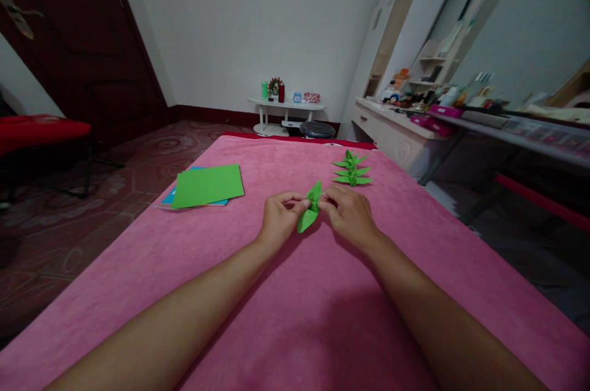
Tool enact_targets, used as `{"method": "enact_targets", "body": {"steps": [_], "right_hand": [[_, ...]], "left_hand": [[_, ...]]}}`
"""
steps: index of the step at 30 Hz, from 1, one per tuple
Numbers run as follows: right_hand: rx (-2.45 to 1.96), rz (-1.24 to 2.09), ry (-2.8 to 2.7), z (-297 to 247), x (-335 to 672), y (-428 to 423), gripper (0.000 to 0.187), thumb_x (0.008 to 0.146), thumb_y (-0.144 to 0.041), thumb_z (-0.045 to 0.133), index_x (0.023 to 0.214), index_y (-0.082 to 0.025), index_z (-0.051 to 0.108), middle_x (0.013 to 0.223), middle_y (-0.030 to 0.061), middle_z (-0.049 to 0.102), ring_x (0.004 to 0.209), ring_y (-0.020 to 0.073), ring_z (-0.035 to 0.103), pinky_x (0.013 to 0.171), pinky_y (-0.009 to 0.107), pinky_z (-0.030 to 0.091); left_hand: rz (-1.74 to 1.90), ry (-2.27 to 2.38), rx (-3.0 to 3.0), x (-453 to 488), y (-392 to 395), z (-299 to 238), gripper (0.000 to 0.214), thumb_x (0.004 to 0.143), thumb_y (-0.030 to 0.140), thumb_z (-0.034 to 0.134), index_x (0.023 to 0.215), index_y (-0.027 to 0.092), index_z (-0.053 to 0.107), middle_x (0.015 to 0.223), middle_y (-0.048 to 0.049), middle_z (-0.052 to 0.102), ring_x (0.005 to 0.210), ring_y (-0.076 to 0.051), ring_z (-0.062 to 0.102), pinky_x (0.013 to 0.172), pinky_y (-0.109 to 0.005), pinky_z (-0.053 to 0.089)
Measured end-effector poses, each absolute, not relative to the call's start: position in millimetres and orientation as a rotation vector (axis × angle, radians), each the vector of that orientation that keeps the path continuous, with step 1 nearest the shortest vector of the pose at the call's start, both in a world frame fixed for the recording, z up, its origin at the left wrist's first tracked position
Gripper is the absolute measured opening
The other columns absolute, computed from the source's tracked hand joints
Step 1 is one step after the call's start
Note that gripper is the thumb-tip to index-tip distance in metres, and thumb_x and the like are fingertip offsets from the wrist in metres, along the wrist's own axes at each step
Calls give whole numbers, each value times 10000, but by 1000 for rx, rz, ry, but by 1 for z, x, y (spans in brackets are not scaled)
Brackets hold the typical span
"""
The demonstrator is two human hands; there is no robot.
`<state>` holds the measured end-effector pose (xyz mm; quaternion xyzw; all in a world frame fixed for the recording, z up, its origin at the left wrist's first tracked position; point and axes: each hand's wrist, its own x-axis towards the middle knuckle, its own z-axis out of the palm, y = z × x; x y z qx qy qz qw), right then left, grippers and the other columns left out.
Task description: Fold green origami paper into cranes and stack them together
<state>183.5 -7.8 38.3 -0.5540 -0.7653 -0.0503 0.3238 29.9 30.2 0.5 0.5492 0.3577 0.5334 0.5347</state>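
Note:
Between my two hands is a folded green paper piece (pixel 310 213), pointed at its upper and lower ends like an origami crane. My left hand (pixel 282 214) pinches its left side between thumb and fingers. On the other side, my right hand (pixel 349 209) has its fingertips closed on the paper's right edge. Just beyond the right hand, several similar green folded paper pieces (pixel 352 171) lie in a row on the pink cloth (pixel 258 317). To the left lies a stack of paper sheets, with a green sheet (pixel 209 185) on top and a blue one (pixel 169 197) showing beneath.
A small white table (pixel 286 104) with a red bottle (pixel 281 93) and a green cup (pixel 264 90) stands against the far wall. A dresser (pixel 391 126) crowded with small items lines the right side. On the left are a red chair (pixel 41 130) and a dark door (pixel 87 40).

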Motion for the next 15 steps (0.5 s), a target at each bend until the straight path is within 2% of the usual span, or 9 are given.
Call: {"method": "enact_targets", "body": {"steps": [4,8,15], "right_hand": [[-1380,67,-1937,38,181,-6,38,723,-210,638,727,-199,602,683,-13,593,624,136,520,586,248,366],[-1306,171,-1895,40,181,-5,127,720,-198,643,842,-203,679,729,4,626,656,140,558,597,247,410],[-1333,307,-1874,39,186,0,136,753,-159,602,779,-195,731,755,30,700,687,162,621,609,260,446]], "left_hand": [[1231,880,1341,28,31,5,122,635,243,713,661,126,688,601,-35,666,504,-113,557,493,-225,417],[1180,848,1361,27,34,4,163,626,273,719,684,122,699,628,-44,676,519,-123,566,504,-232,423],[1106,816,1366,28,34,2,143,627,256,723,682,125,703,611,-36,668,492,-104,544,498,-222,408]]}}
